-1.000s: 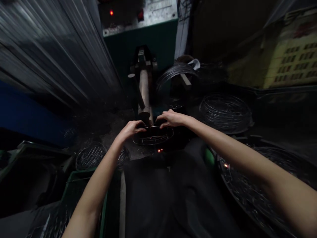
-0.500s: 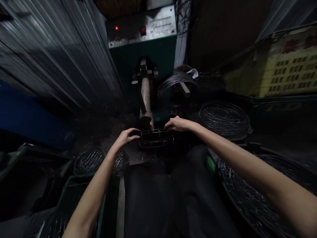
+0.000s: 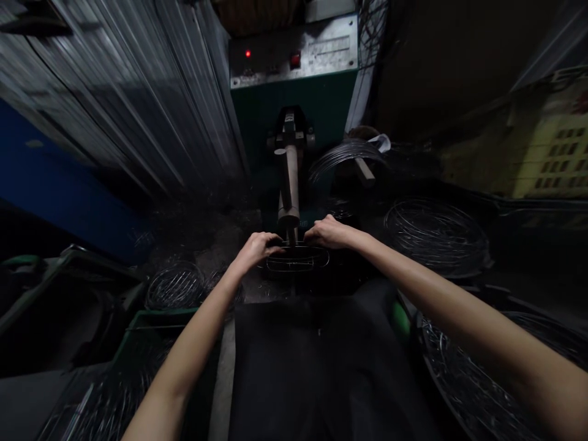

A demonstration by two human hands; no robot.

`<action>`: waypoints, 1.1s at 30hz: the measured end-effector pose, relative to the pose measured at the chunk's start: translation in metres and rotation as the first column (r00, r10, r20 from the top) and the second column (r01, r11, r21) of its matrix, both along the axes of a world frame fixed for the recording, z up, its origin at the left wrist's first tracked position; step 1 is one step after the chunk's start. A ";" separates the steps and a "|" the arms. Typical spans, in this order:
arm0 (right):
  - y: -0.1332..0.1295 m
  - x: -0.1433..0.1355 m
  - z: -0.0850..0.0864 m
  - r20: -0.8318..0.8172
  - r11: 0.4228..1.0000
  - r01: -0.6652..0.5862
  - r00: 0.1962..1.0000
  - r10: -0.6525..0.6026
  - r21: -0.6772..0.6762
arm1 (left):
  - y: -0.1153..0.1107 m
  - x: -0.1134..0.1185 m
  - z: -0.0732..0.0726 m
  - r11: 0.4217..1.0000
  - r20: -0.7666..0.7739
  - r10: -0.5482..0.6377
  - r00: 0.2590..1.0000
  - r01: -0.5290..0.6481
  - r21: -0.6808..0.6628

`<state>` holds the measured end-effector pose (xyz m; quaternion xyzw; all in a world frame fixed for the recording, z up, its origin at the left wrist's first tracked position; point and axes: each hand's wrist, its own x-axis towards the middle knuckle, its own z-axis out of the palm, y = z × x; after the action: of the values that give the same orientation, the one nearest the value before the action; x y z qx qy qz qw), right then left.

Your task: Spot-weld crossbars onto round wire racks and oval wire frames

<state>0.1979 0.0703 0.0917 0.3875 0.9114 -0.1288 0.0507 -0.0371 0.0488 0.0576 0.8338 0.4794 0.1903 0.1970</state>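
An oblong wire frame made of thin metal loops sits low in front of the machine's thick rod-like arms. At its left end, my left hand has thumb and fingers closed on the wire. My right hand pinches the frame's upper right side, fingers curled and partly hidden. The far side of the frame lies right at the tip of the lower rod; in the dark I cannot tell whether they touch. Behind stands the green machine with a lit red lamp and a red switch.
Coiled wire hangs right of the rods. Wire rings lie in piles at right and left. A round tub of wire pieces is near my right leg, a green crate on my left. A yellow crate stands far right.
The view has shifted, so the machine sits further right. My left hand has come closer to my right hand, and the wire frame has turned and shifted under the rods.
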 end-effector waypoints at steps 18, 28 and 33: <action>0.013 0.003 -0.013 0.029 0.998 0.055 0.998 -0.054 -0.023 | 0.005 0.005 0.002 0.988 0.040 0.008 0.999 -0.001 -0.152; 0.014 0.005 -0.011 0.029 0.997 0.064 0.998 -0.063 -0.043 | 0.011 0.002 0.008 0.975 0.006 -0.053 0.999 0.053 -0.215; 0.016 0.005 -0.007 0.039 0.996 0.068 0.997 -0.066 -0.060 | 0.023 -0.006 0.017 0.965 -0.021 -0.055 0.998 0.048 -0.256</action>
<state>0.2025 0.0858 0.0850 0.4184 0.8925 -0.1512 0.0750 -0.0436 0.0719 0.0742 0.8161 0.4808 0.1102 0.3011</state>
